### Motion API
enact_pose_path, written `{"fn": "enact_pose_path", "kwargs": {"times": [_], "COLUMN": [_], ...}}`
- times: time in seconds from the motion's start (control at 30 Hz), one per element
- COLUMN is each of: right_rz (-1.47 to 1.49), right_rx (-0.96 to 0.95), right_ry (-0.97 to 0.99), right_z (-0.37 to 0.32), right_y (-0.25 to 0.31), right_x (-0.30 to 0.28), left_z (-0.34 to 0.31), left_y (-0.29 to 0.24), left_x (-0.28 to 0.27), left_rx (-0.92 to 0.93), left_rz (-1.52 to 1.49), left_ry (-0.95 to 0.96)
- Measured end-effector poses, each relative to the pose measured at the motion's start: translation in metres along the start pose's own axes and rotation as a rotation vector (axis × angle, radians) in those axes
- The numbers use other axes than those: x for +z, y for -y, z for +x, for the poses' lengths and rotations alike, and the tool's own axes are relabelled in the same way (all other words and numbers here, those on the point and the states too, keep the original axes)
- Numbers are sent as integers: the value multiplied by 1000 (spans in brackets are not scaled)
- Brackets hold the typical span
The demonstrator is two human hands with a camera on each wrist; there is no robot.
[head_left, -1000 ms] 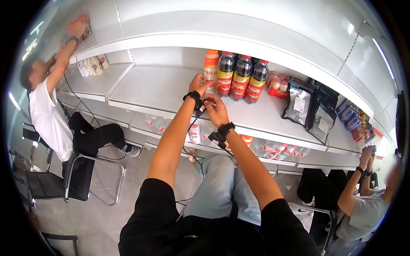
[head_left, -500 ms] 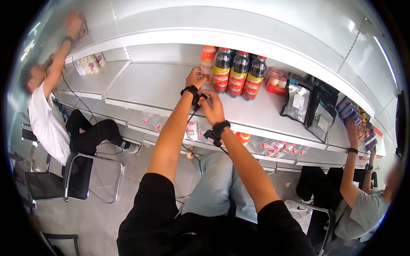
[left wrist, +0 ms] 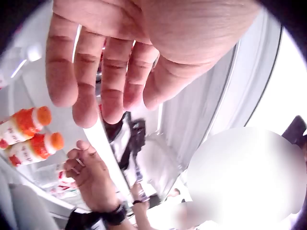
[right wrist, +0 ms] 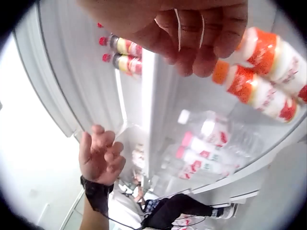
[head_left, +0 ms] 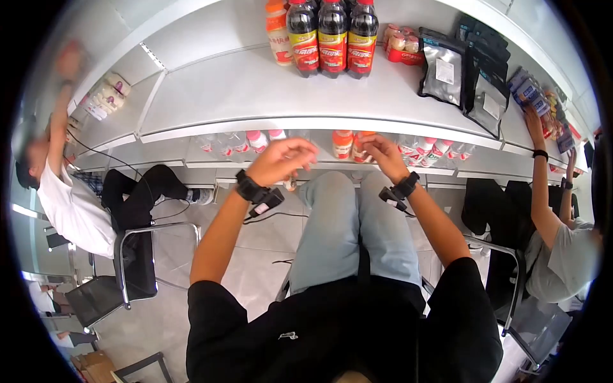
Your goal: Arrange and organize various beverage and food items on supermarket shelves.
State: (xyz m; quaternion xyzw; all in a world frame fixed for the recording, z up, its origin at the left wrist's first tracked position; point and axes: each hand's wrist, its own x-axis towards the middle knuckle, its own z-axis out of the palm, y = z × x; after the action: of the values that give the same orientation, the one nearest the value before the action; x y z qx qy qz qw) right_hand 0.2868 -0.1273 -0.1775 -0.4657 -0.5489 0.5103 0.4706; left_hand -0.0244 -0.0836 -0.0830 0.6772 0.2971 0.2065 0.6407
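— Where are the orange-capped bottles (head_left: 343, 144)?
— On the lower shelf (head_left: 191, 167), just beside the right grip (head_left: 383, 153).
— Is it holding one?
— No. Its fingers (right wrist: 201, 43) are loosely curled around nothing. The left grip (head_left: 281, 161) hangs slack and empty close by.

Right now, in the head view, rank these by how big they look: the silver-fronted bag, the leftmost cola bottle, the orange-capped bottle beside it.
1. silver-fronted bag
2. leftmost cola bottle
3. orange-capped bottle
The two bottles look close, so their order is unsure.
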Motion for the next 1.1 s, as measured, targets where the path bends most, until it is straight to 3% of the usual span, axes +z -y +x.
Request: {"fn": "enact_pose_path", "kwargs": {"times": [0.03, 0.13, 0.2, 0.33, 0.47, 0.6, 0.67, 0.8, 0.93, 1.07, 1.1], "right_rz": [-35, -98, -59, -13, -22, -6, 0, -143, -490, -388, -317], "right_rx": [54, 131, 129, 151, 204, 225, 204, 36, -160, -360, -306], "right_ry": [-36, -108, -90, -59, -82, -119, -120, -78, 3, 42, 86], "right_z": [-6, -26, -44, -75, -103, -109, -109, -93, -79, -63, -61], "right_y": [-9, -31, -29, -29, -24, -24, -28, -41, -10, 17, 23], "right_x": [-11, -25, -23, -21, -33, -40, -38, -27, 6, 37, 42], "left_z": [6, 42, 79, 138, 156, 154, 133, 77, 22, -16, -21], "left_y": [13, 66, 107, 131, 114, 131, 130, 113, 35, -40, -47], "left_x": [12, 42, 57, 60, 64, 60, 66, 77, 83, 67, 63], "left_rx": [-36, 156, 420, 210, 16, 36, 172, 344, 392, 339, 359], "left_rz": [21, 426, 700, 839, 818, 763, 745, 671, 471, 189, 198], "left_ry": [27, -137, -431, -562, -487, -547, -538, -447, -351, -219, -198]}}
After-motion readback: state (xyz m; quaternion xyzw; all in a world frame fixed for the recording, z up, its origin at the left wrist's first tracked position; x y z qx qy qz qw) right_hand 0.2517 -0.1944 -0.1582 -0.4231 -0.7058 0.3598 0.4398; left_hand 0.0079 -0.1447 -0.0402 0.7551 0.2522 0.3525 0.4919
